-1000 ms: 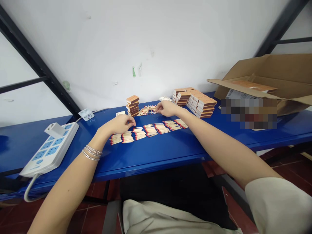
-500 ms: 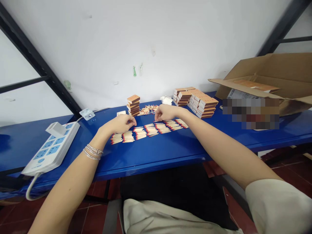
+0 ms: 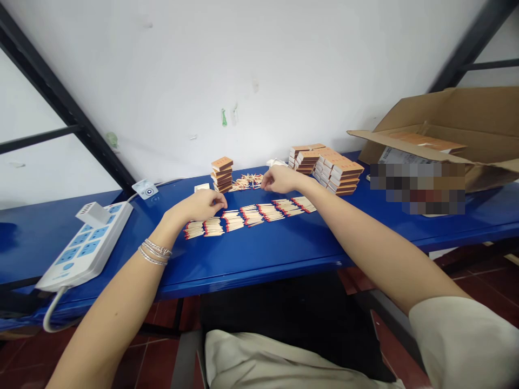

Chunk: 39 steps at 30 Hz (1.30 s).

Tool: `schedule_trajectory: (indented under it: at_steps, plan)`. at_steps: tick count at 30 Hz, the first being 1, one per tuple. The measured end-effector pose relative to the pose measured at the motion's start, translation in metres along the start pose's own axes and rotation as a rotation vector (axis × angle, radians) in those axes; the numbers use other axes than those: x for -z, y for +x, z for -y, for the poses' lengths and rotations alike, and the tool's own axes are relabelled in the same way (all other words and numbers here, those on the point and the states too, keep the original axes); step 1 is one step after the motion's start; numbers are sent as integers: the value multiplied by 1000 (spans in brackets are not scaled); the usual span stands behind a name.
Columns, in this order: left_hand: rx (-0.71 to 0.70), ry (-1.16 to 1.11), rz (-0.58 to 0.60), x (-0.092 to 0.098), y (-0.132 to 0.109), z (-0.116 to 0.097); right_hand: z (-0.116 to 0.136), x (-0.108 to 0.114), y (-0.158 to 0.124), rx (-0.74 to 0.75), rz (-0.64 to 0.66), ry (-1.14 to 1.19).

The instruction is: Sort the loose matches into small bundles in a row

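Several flat bundles of red-tipped matches (image 3: 252, 215) lie in a row on the blue table (image 3: 259, 254). My left hand (image 3: 206, 205) is closed just behind the left bundles, its fingertips pinched; anything between them is too small to make out. Behind the middle of the row, my right hand (image 3: 279, 180) has its fingers together beside a loose heap of matches (image 3: 246, 182); whether it holds a match cannot be seen. A stack of matchboxes (image 3: 221, 174) stands left of the heap.
More matchboxes (image 3: 338, 170) are stacked at the back right, near an open cardboard box (image 3: 478, 116). A white power strip (image 3: 87, 243) with a plugged-in adapter lies on the left. The white wall (image 3: 259, 70) rises behind the table.
My right hand has lifted away from the row and moved back, slightly right, toward the loose heap. My left hand has stayed in place.
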<state>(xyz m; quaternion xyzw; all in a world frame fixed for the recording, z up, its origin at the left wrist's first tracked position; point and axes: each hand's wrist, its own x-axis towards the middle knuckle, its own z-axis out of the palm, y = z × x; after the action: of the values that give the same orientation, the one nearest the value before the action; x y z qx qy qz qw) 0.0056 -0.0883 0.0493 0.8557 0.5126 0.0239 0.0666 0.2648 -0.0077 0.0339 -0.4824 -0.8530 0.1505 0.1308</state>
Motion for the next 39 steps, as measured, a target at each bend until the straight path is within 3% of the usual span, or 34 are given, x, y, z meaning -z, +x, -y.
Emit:
schedule_trajectory:
  at_steps: [6, 10, 14, 18, 32, 34, 39]
  plan:
    - [1, -2, 8, 0, 0, 0, -15, -6, 6, -36, -95, 4]
    - [4, -4, 6, 1, 0, 0, -11, -19, 12, -53, -127, -33]
    - [0, -1, 3, 0, 0, 1, -5, -24, 16, -89, -103, -79]
    - [-9, 0, -1, -2, 1, 4, -9, -14, 13, -97, -63, -82]
    - [-6, -13, -9, -3, 1, 6, -26, 23, -6, -59, 352, -6]
    - [-6, -19, -15, -3, 1, 6, -28, 20, -4, -25, 287, 24]
    - [7, -6, 2, -2, 1, 4, -25, -2, 10, -23, -60, 13]
